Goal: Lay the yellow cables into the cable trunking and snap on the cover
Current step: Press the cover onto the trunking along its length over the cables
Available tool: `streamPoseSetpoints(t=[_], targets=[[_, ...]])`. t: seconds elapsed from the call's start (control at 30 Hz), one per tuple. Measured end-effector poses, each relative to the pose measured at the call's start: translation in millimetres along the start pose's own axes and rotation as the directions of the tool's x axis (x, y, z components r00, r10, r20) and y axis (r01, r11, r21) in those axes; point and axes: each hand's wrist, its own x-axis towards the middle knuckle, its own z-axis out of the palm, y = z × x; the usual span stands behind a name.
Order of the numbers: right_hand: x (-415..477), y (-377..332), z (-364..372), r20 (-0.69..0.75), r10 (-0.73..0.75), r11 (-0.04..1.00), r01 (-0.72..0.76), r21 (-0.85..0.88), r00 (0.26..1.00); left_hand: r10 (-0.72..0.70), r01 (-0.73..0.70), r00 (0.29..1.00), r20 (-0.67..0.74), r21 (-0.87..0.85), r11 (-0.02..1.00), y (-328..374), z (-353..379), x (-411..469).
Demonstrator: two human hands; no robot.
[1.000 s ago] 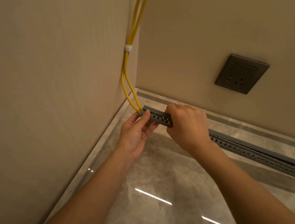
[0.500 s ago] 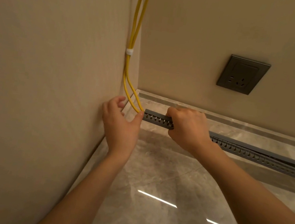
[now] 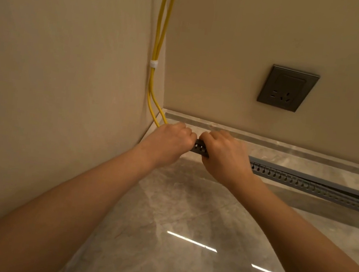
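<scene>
Your left hand (image 3: 168,144) and right hand (image 3: 224,156) are both curled over the left end of the trunking (image 3: 305,183), gripping it near the corner. The yellow cables (image 3: 158,40) drop down the wall and vanish under your left hand. Risk: forcing stiff, round cables at the bend may kink them or flex the slotted grey plastic channel.

Warm, dim, yellowish light fills the corner. Two thin white streaks of glare lie on the glossy floor (image 3: 185,217) near the right, mirroring lamps overhead. A soft shadow falls on the floor beneath the forearms, and another along the near side of the cable trunking (image 3: 319,185). The picture is slightly soft throughout. Wide-angle distortion bends the walls and stretches the arms at the near edges.
</scene>
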Motion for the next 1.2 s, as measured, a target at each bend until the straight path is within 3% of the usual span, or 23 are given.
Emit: streamPoseSetpoints(t=[0.33,0.73,1.0,1.13,1.2], targets=[[14.5,-5.6,-4.4,0.118,0.039,0.997,-0.030,-0.077,0.992,-0.001,0.004,0.999,0.033,-0.096,0.995,0.1,4.0,-1.8],[14.7,-8.1,-5.4,0.205,0.037,0.998,-0.028,-0.048,0.978,0.029,-0.023,0.995,0.096,-0.068,0.997,3.6,8.5,-2.2],[7.5,-4.0,-2.8,0.048,-0.017,0.999,0.019,-0.032,0.999,-0.004,0.001,0.999,-0.041,-0.070,0.998,2.0,8.9,-2.7],[2.3,-2.6,-3.9,-0.066,-0.020,0.999,0.022,0.031,0.998,-0.126,0.112,0.991,-0.045,-0.235,0.966,7.9,9.5,3.2],[-1.6,1.0,-4.3,-0.049,-0.039,0.997,0.042,0.060,0.998,-0.115,0.104,0.993,-0.035,-0.228,0.968,7.4,12.0,4.4]])
